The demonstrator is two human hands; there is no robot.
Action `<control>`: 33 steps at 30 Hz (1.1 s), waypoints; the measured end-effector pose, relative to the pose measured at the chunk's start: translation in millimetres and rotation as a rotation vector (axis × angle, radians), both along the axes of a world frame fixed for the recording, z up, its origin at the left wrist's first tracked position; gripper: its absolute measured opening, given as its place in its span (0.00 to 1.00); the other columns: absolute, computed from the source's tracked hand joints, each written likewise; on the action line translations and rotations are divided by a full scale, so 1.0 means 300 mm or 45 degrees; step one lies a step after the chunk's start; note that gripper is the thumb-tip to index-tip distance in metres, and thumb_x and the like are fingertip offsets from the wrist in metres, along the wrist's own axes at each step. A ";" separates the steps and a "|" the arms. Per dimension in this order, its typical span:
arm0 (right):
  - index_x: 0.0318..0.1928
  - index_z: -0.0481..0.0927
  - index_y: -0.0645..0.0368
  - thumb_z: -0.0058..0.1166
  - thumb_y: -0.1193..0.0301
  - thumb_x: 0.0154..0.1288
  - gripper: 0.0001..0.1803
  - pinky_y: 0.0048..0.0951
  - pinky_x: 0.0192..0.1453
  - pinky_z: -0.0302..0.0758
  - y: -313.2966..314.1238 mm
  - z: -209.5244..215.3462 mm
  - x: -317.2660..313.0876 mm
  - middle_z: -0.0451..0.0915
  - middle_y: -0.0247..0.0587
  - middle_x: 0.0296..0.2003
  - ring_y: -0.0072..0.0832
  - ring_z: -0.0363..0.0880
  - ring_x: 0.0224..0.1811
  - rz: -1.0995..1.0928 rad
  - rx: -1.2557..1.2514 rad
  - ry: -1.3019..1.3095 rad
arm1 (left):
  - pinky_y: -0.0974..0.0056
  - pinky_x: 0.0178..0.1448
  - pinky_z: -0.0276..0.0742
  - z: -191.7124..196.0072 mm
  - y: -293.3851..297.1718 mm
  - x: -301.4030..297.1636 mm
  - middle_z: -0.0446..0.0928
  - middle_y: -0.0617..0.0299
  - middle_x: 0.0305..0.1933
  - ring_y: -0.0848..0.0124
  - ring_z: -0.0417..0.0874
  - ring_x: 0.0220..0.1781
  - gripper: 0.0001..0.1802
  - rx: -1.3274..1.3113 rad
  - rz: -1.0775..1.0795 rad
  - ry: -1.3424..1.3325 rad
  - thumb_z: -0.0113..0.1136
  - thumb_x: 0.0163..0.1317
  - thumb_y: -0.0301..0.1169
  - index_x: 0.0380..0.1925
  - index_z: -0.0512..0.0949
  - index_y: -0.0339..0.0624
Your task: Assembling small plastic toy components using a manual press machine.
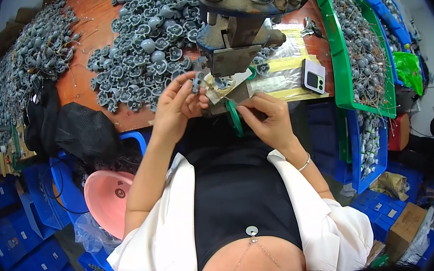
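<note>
Seen from above, a person's left hand (177,103) pinches a small grey plastic part (197,80) in its fingers, raised to the blue press (237,25) at the table (109,20) edge. The right hand (268,119), fingers pressed together, grips a thin tool beside a green ring (233,118). Grey parts (149,42) lie heaped within reach.

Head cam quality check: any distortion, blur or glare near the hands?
Head view: strong fisheye, the table edge bows and the corners go black; lighting even and soft, no harsh shadows; left hand and right hand fairly sharp, the grey parts crisp; mild sheen on the clear plastic.
</note>
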State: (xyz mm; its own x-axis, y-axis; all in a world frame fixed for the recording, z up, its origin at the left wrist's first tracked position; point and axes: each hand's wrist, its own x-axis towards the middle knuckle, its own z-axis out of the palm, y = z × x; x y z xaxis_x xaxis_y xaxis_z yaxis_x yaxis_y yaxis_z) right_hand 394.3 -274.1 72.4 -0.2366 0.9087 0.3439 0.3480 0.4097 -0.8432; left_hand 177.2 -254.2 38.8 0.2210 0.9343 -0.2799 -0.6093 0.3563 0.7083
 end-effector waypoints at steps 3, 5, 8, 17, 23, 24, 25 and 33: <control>0.23 0.78 0.64 0.61 0.81 0.52 0.05 0.23 0.18 0.59 0.002 -0.015 -0.029 0.69 0.35 0.16 0.20 0.67 0.14 -0.036 0.090 -0.122 | 0.70 0.38 0.78 -0.028 -0.036 0.018 0.77 0.59 0.35 0.73 0.80 0.33 0.15 -0.029 0.014 -0.027 0.49 0.69 0.36 0.50 0.70 0.39; 0.22 0.78 0.64 0.61 0.80 0.52 0.05 0.23 0.18 0.59 0.002 -0.017 -0.038 0.69 0.36 0.16 0.21 0.67 0.14 -0.019 0.122 -0.130 | 0.70 0.36 0.78 -0.028 -0.041 0.022 0.77 0.59 0.33 0.73 0.80 0.31 0.14 -0.072 0.011 -0.071 0.47 0.70 0.36 0.47 0.71 0.39; 0.22 0.77 0.64 0.61 0.80 0.52 0.06 0.24 0.18 0.60 0.000 -0.018 -0.036 0.69 0.36 0.15 0.23 0.67 0.14 -0.015 0.173 -0.171 | 0.70 0.35 0.77 -0.014 -0.042 0.028 0.77 0.60 0.33 0.74 0.79 0.30 0.14 -0.055 -0.002 -0.069 0.47 0.70 0.37 0.47 0.72 0.39; 0.23 0.79 0.64 0.61 0.78 0.54 0.05 0.25 0.19 0.62 0.005 0.000 -0.021 0.70 0.35 0.15 0.24 0.69 0.15 0.093 0.160 -0.194 | 0.73 0.31 0.71 0.015 -0.047 0.053 0.76 0.62 0.27 0.77 0.76 0.28 0.20 0.151 -0.197 0.134 0.42 0.72 0.40 0.41 0.77 0.34; 0.32 0.80 0.64 0.52 0.69 0.66 0.10 0.19 0.18 0.59 -0.001 -0.045 0.001 0.76 0.33 0.20 0.15 0.64 0.15 0.125 -0.795 0.508 | 0.65 0.33 0.73 0.070 -0.062 0.122 0.77 0.57 0.32 0.68 0.79 0.30 0.14 1.106 0.045 1.247 0.52 0.65 0.30 0.46 0.76 0.32; 0.36 0.80 0.63 0.50 0.66 0.69 0.12 0.17 0.18 0.57 0.004 -0.042 0.011 0.77 0.33 0.22 0.13 0.63 0.14 0.211 -1.151 0.763 | 0.62 0.35 0.75 0.072 -0.061 0.125 0.77 0.54 0.34 0.63 0.80 0.32 0.14 1.405 0.126 1.488 0.55 0.61 0.25 0.47 0.76 0.32; 0.42 0.77 0.62 0.47 0.64 0.70 0.13 0.14 0.18 0.55 0.007 -0.041 0.015 0.77 0.34 0.21 0.12 0.61 0.14 0.243 -1.324 0.891 | 0.60 0.38 0.77 0.061 -0.066 0.120 0.78 0.52 0.35 0.58 0.81 0.35 0.19 1.446 0.067 1.516 0.59 0.52 0.18 0.47 0.76 0.33; 0.39 0.76 0.61 0.52 0.69 0.67 0.07 0.15 0.26 0.65 0.027 -0.070 0.001 0.75 0.31 0.24 0.14 0.69 0.20 0.109 -1.035 0.938 | 0.64 0.29 0.76 0.062 -0.073 0.034 0.78 0.56 0.28 0.62 0.81 0.26 0.19 1.494 0.359 1.641 0.58 0.48 0.16 0.43 0.79 0.35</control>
State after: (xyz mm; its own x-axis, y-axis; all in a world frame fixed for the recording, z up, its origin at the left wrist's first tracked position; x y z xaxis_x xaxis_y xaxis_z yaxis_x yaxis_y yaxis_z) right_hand 394.6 -265.9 51.4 -0.2921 0.9185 -0.2665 -0.3545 -0.3628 -0.8618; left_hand 187.5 -276.0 57.3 0.2322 0.7195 0.6546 0.5446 -0.6538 0.5254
